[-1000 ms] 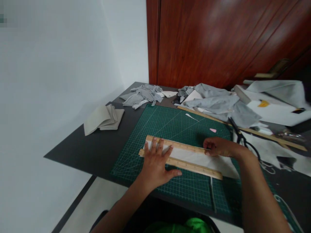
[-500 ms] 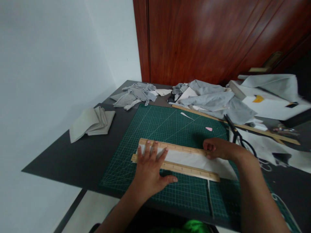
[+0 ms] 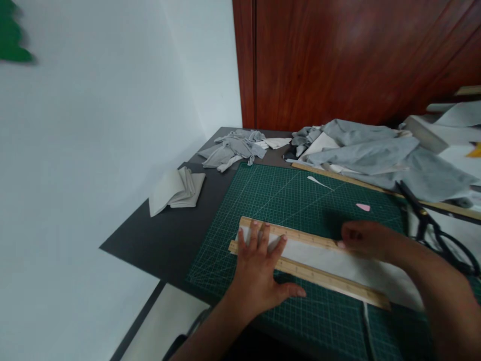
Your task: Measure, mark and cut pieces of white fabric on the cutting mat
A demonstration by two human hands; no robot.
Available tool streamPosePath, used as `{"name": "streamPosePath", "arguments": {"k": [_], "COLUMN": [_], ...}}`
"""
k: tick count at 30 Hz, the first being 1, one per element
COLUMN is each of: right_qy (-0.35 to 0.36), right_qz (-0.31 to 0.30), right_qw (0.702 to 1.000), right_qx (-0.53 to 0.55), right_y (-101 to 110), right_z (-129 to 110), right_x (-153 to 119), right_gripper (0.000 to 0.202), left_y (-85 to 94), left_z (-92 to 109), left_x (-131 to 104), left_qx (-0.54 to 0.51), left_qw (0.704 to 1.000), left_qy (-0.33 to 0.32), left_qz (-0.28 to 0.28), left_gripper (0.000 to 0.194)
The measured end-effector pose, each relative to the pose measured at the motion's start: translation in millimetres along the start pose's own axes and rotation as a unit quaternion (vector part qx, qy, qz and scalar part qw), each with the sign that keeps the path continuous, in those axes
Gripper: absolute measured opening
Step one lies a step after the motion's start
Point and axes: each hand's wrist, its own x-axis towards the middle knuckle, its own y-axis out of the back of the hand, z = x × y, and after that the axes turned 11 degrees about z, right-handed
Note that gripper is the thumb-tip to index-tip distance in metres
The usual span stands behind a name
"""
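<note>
My left hand (image 3: 259,276) lies flat with its fingers spread, pressing across two wooden rulers and the white fabric strip (image 3: 319,254) between them. Its fingertips reach the upper ruler (image 3: 300,235); the palm covers part of the lower ruler (image 3: 330,281). At the right part of the upper ruler, my right hand (image 3: 361,238) is closed, its fingers curled together low over the strip. Whatever is in its fingers, if anything, is hidden. Everything here rests on a green cutting mat (image 3: 270,185).
Black scissors (image 3: 424,215) lie to the right, near a long wooden ruler (image 3: 345,178). A pink piece (image 3: 363,206) and a white sliver (image 3: 317,181) are on the mat. Folded fabric (image 3: 180,188) sits left; grey fabric heaps (image 3: 376,150) and a white box (image 3: 428,133) stand behind.
The view has turned left, so the whole scene sits further right. My left hand stays flat on the rulers, and my right hand remains closed near the upper ruler.
</note>
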Motion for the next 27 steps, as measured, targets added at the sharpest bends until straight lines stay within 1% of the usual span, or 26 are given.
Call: {"name": "streamPosePath", "arguments": {"k": [6, 13, 18, 22, 24, 27], "right_qy": [-0.006, -0.002, -0.005, 0.001, 0.005, 0.031], "right_qz": [-0.009, 0.011, -0.001, -0.008, -0.007, 0.001], "right_qw": [1.000, 1.000, 0.999, 1.000, 1.000, 0.999], "right_qx": [0.010, 0.020, 0.031, 0.026, 0.019, 0.028], "right_y": [-5, -6, -6, -6, -6, -10], "right_z": [9, 10, 10, 13, 11, -1], "right_x": [3, 5, 4, 3, 2, 0], "right_gripper": [0.036, 0.038, 0.039, 0.039, 0.038, 0.041], "left_y": [0.5, 1.7, -0.7, -1.1, -0.1, 1.7], "left_z": [1, 2, 2, 2, 3, 4], "left_x": [-5, -5, -8, -9, -8, -6], "left_qx": [-0.011, -0.025, -0.019, -0.012, -0.010, -0.008], "left_qw": [1.000, 1.000, 1.000, 1.000, 1.000, 1.000], "left_qy": [-0.006, 0.005, -0.004, -0.005, -0.005, -0.005], "left_qz": [-0.004, 0.005, 0.017, 0.022, 0.017, 0.013], "left_gripper": [0.112, 0.107, 0.107, 0.102, 0.098, 0.093]}}
